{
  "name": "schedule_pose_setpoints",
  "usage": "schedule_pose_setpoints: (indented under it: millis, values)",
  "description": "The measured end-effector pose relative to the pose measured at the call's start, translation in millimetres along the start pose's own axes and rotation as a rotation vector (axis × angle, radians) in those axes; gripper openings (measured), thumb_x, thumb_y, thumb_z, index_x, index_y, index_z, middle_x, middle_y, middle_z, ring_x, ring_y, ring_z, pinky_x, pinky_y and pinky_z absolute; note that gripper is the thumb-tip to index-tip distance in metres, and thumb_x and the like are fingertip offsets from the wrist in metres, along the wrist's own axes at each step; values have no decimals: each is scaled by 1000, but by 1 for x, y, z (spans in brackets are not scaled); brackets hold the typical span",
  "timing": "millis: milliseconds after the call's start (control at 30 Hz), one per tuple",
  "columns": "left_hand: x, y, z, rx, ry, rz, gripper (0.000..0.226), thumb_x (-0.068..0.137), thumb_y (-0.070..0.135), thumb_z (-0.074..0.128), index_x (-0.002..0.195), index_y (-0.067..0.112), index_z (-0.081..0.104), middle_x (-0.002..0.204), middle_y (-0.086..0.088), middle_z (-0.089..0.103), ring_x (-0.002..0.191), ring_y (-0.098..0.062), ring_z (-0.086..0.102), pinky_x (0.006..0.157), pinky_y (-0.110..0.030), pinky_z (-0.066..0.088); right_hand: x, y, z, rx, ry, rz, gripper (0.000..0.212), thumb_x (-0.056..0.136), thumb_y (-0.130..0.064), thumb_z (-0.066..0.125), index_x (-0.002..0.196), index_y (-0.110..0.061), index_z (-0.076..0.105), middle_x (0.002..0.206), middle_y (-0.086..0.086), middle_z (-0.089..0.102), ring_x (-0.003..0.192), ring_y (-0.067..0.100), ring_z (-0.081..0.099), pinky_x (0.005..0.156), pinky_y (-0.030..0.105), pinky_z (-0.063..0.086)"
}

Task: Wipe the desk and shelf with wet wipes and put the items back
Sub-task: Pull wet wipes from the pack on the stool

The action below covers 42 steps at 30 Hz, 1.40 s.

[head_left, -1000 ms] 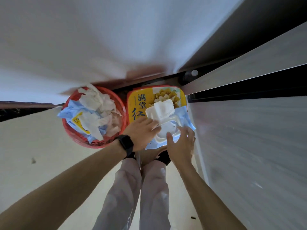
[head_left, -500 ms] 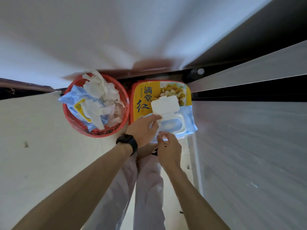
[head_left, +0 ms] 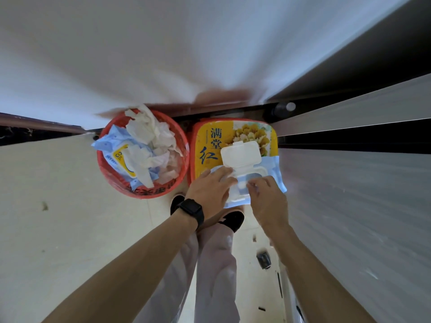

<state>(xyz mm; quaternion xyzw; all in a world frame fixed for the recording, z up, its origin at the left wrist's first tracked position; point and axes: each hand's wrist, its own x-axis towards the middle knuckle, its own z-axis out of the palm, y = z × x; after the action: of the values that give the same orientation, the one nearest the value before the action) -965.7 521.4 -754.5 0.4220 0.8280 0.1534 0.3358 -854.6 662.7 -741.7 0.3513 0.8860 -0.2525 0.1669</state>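
Note:
A light blue pack of wet wipes (head_left: 272, 169) lies on a yellow and red box (head_left: 207, 145), its white flip lid (head_left: 240, 155) standing open. My left hand (head_left: 210, 192), with a black watch on the wrist, presses flat on the pack's left side. My right hand (head_left: 268, 199) has its fingertips pinched at the pack's opening; whether a wipe is between them I cannot tell.
A red mesh bin (head_left: 109, 178) full of used white wipes and an empty blue wipe packet stands to the left of the box. A grey desk or shelf face (head_left: 349, 206) rises on the right. My legs and black shoes are on the pale floor below.
My right hand has shifted from the pack's right edge to its opening and pinched there. My left hand has stayed on the pack. The view has tilted slightly.

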Motion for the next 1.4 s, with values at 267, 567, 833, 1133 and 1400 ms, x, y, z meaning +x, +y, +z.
schedule_pose_setpoints:
  millis: [267, 567, 833, 1133, 1400]
  values:
    - [-7, 8, 18, 72, 16, -37, 49, 93, 49, 53, 132, 20, 52, 155, -3, 36, 144, -24, 32, 116, -50, 22, 16, 4, -8, -496, -107, -344, 16, 78, -7, 68, 92, -13, 60, 85, 3, 56, 63, 20, 54, 41, 26, 22]
    - [-4, 15, 21, 93, 1, -107, 55, 96, 46, 50, 142, 20, 37, 161, 1, 23, 149, -19, 15, 120, -48, 11, -6, -2, -21, 98, -277, -225, 9, 97, -5, 43, 92, -12, 39, 96, 3, 41, 69, 26, 47, 54, 45, 44]
    - [-3, 14, 22, 86, -12, -105, 53, 95, 44, 53, 141, 19, 41, 159, 0, 27, 149, -20, 18, 119, -48, 13, -7, -1, -10, 228, -35, -28, 22, 97, -30, 59, 118, -27, 67, 120, -14, 53, 92, 10, 65, 68, 13, 44]
    - [-3, 19, 12, 81, -5, -118, 59, 93, 43, 57, 141, 13, 40, 157, -2, 32, 147, -20, 25, 116, -49, 19, -54, -12, -69, 756, 340, 445, 17, 101, -20, 46, 84, -24, 48, 72, -5, 64, 70, 10, 63, 64, 24, 45]
    - [-24, 20, -14, 193, -25, -47, 69, 67, 41, 82, 122, 13, 51, 128, -12, 53, 115, -35, 53, 91, -46, 45, -120, 17, -116, 699, 659, 639, 12, 100, -26, 40, 91, -19, 45, 70, 2, 56, 67, 30, 55, 60, 35, 38]
